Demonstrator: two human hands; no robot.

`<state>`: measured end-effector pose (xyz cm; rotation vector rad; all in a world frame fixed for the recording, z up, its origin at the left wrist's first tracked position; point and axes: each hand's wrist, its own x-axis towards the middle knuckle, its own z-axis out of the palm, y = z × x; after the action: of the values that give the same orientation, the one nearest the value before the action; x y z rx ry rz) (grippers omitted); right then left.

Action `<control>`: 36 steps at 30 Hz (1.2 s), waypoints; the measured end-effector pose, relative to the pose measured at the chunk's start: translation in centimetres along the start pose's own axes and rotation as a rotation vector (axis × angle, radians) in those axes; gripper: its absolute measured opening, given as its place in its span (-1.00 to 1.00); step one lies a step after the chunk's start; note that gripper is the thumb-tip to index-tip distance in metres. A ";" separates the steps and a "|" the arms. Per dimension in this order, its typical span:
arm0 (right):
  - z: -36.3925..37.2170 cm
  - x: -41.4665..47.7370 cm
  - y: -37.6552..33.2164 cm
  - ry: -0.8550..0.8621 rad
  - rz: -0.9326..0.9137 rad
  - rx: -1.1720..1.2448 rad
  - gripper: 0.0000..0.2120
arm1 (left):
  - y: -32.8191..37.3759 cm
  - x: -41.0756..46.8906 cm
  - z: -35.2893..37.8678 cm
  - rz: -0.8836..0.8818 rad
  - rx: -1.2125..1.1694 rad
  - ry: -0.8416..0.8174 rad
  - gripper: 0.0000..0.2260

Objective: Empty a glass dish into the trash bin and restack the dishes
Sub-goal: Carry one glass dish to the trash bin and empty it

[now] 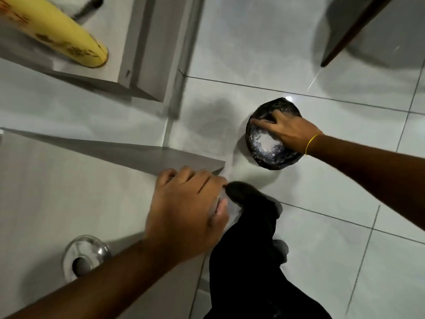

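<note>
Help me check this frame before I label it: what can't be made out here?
- Head view: whether the right hand over the trash bin holds a dish; the hand hides it.
- What the left hand grips at the counter edge; its fingers cover it.
- Glass dish contents: blurred, partly behind the forearm.
- Yellow object: cut off by the top-left edge.
</note>
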<state>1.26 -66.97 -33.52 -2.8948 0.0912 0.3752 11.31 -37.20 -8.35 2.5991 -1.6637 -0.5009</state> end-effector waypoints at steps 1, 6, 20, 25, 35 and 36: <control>1.3 0.2 0.6 -0.036 -0.039 -0.059 0.00 | -0.1 -0.1 0.1 0.006 -0.010 0.014 -0.72; 6.0 1.2 1.9 -0.033 -0.147 -0.238 -0.26 | 0.1 -0.2 -0.1 -0.019 0.023 -0.008 -0.75; 7.2 3.3 1.5 -0.133 -0.383 -0.428 -0.16 | 0.2 -0.2 0.1 -0.032 -0.038 0.034 -0.79; 8.1 3.6 1.3 -0.177 -0.378 -0.534 -0.22 | 0.1 -0.2 0.2 -0.030 -0.042 0.045 -0.80; 8.0 3.6 1.8 -0.182 -0.354 -0.587 -0.27 | 0.0 -0.2 0.5 -0.014 -0.008 0.049 -0.78; 8.3 3.6 1.8 -0.161 -0.342 -0.584 -0.43 | 0.0 -0.2 0.6 -0.014 -0.008 0.049 -0.78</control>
<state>2.54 -66.95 -42.67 -3.3290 -0.6333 0.6570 11.12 -36.94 -8.89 2.5974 -1.6264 -0.4398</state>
